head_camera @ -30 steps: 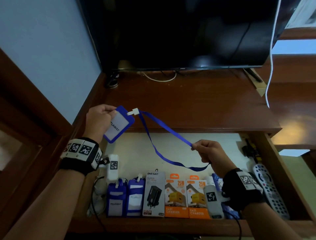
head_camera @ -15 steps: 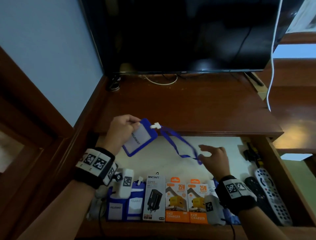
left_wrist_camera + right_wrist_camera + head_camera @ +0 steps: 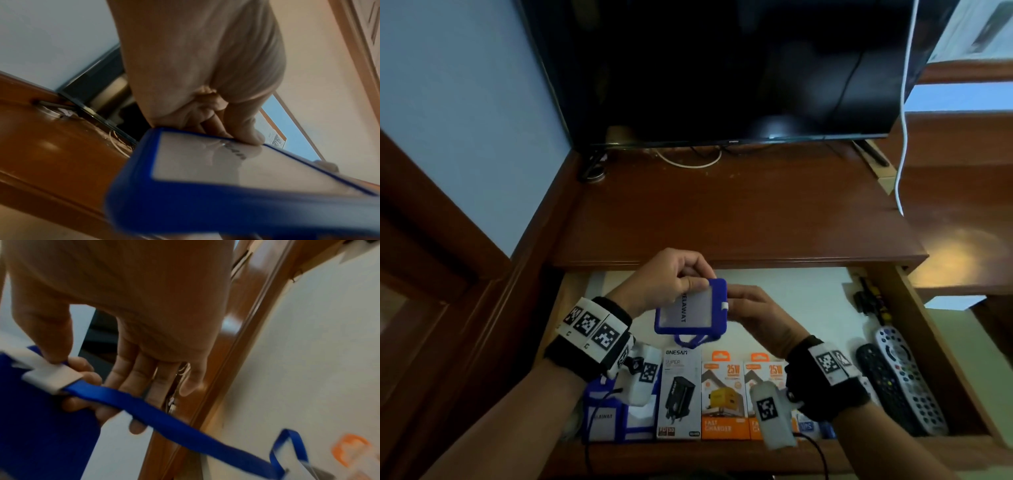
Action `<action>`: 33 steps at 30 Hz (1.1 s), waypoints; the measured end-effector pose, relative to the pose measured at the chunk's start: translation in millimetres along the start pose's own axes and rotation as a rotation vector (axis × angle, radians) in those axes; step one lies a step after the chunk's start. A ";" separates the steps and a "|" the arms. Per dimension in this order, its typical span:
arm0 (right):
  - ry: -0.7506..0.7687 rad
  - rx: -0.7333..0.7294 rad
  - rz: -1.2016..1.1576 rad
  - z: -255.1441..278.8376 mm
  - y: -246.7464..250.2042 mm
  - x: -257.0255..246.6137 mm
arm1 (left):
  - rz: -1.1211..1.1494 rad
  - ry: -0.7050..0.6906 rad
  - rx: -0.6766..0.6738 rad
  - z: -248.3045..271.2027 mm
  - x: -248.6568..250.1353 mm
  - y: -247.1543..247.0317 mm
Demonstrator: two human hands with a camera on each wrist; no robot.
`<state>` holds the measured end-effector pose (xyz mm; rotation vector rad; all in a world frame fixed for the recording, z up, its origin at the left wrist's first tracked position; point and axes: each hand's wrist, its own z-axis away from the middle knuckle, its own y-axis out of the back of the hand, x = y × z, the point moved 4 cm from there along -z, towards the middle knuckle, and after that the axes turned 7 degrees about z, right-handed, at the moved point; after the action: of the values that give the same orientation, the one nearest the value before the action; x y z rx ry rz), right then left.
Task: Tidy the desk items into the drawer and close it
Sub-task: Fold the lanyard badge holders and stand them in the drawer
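Observation:
A blue ID card holder with a white card hangs over the open drawer. My left hand pinches its top edge, thumb on the front. My right hand has come up to the holder's right side. Its thumb presses on the white clip, and its four fingers lie straight behind the strap. The blue lanyard trails loose from the clip, and a loop of it hangs below the holder.
The front row of the drawer holds two more blue card holders, a white charger box and two orange ones. Two remotes lie at its right. A TV stands at the back of the desk top.
The lanyard was stretched between both hands; my right hand let the strap go and moved to the clip. My left hand brought the holder right and down over the drawer.

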<state>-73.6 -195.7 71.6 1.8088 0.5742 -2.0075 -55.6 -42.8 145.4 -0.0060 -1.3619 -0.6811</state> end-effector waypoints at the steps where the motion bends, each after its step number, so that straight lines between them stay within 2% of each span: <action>1: -0.005 -0.013 -0.025 3.0 -1.5 4.9 | 0.008 0.005 -0.004 0.6 -2.3 -1.4; 3: -0.014 -0.021 -0.043 8.7 -1.6 13.6 | 0.023 0.018 0.006 2.9 -7.8 -4.9; 5: -0.024 0.034 -0.010 12.9 1.9 16.1 | 0.021 0.036 0.049 3.7 -15.0 -6.2; 10: -0.025 0.344 0.070 15.8 26.0 6.0 | 0.063 0.099 0.220 0.5 -32.1 -2.8; 13: -0.004 0.512 0.115 13.8 33.0 2.0 | 0.197 0.130 0.350 -2.1 -38.1 -7.7; 15: 0.011 0.562 0.118 13.3 28.9 -1.1 | 0.328 0.158 0.433 -3.3 -41.6 -15.4; 23: 0.050 0.433 -0.030 16.2 -11.1 -3.8 | 0.927 0.194 0.538 -3.0 -39.6 -50.2; 26: 0.016 0.412 0.044 16.0 -21.1 2.3 | 1.137 0.181 0.556 -5.3 -36.2 -51.9; 33: -0.002 0.441 0.092 19.9 -18.6 -2.2 | 1.105 0.126 0.494 -6.5 -28.0 -45.0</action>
<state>-99.9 -190.5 76.4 2.0288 0.0407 -2.1953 -71.5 -69.3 101.8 -0.2931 -1.1480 0.5720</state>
